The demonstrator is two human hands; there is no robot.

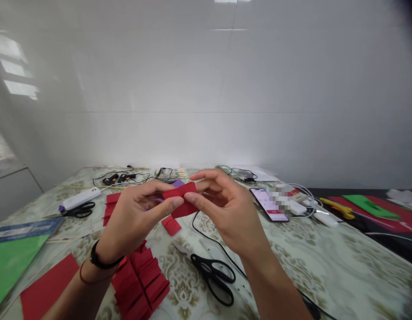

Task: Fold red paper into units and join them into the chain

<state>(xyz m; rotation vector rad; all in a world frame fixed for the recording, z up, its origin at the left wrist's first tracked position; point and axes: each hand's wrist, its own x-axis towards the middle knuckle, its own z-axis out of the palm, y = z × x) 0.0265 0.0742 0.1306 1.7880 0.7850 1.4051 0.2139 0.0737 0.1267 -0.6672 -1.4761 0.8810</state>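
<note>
Both hands hold a small folded piece of red paper [181,198] up above the table. My left hand [136,218] pinches its left side, thumb on the front. My right hand [222,206] pinches its right side between thumb and fingers. A little purple paper [178,182] shows just behind the red piece. Under the hands lie a small red paper square [172,225] and a pile of folded red paper pieces [141,282]. Black-handled scissors [209,273] lie shut on the table below my right hand.
The table has a patterned cloth [326,266]. On it are a phone [269,204] with a lit screen, white chargers and cables [312,209], a second pair of scissors [80,210], a white device [81,198], green sheet [11,262], red sheet [46,286]. A white wall stands behind.
</note>
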